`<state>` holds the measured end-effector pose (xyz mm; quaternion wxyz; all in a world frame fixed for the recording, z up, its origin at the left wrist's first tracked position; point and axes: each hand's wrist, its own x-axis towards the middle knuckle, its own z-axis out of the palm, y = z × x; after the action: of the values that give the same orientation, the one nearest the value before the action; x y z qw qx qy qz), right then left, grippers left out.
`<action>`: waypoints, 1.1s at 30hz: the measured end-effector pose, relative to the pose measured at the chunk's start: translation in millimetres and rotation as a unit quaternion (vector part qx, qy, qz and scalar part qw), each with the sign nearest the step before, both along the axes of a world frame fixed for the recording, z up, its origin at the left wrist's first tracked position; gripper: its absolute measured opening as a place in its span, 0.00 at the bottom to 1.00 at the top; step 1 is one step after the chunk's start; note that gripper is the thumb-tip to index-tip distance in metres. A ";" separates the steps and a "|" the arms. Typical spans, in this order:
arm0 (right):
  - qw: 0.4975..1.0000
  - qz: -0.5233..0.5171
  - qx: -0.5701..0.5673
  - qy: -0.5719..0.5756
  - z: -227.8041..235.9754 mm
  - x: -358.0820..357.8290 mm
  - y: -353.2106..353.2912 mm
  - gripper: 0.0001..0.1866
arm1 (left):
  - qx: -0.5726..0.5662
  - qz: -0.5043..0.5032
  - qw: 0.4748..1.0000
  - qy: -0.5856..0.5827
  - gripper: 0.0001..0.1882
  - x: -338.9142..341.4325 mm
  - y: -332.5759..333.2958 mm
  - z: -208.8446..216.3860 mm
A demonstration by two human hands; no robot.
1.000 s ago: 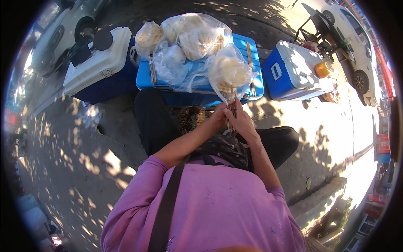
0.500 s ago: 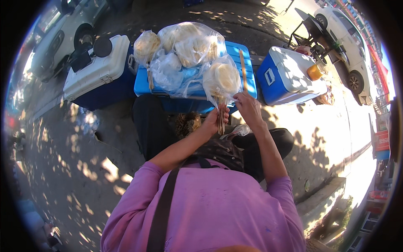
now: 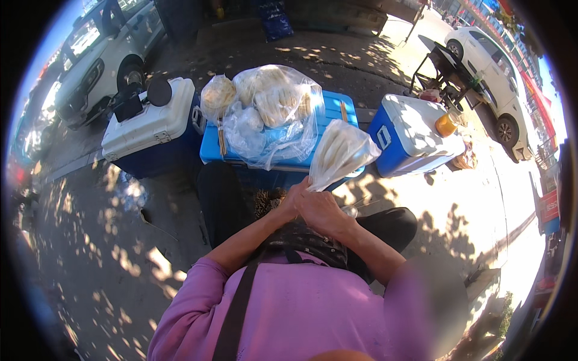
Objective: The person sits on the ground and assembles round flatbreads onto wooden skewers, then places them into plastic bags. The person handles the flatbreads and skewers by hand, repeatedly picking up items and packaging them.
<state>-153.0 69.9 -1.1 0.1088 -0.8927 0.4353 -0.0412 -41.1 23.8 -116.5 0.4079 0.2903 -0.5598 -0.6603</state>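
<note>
Clear plastic bag of pale flat pieces sits just right of frame centre, its neck pinched by both the left hand and right hand, fingers closed, above the blue cooler piled with similar bags

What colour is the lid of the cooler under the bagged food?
Light blue lid, seen in head view.

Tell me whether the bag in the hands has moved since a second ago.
Yes. The clear bag has tipped toward the person's right, now past the blue cooler's right corner.
</note>
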 end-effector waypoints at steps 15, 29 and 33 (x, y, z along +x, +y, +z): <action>0.695 -0.032 0.540 -0.473 76.8 -63.9 -88.9 0.11 | -0.543 -0.033 0.791 -0.279 0.08 100.8 -29.4 137.0; 0.662 -0.237 0.225 -0.674 -102.2 -36.3 -55.4 0.10 | 0.344 0.011 0.933 0.107 0.15 -5.8 -26.8 -3.6; 0.834 -0.250 0.074 -0.487 -112.3 -36.3 -75.7 0.18 | 0.376 0.056 0.921 0.084 0.18 -26.9 -33.4 -19.6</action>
<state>-189.3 -5.9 -113.4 0.3585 -0.6073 0.5358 -0.4644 -68.0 -9.6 -136.1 0.3503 0.3967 -0.2170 -0.8203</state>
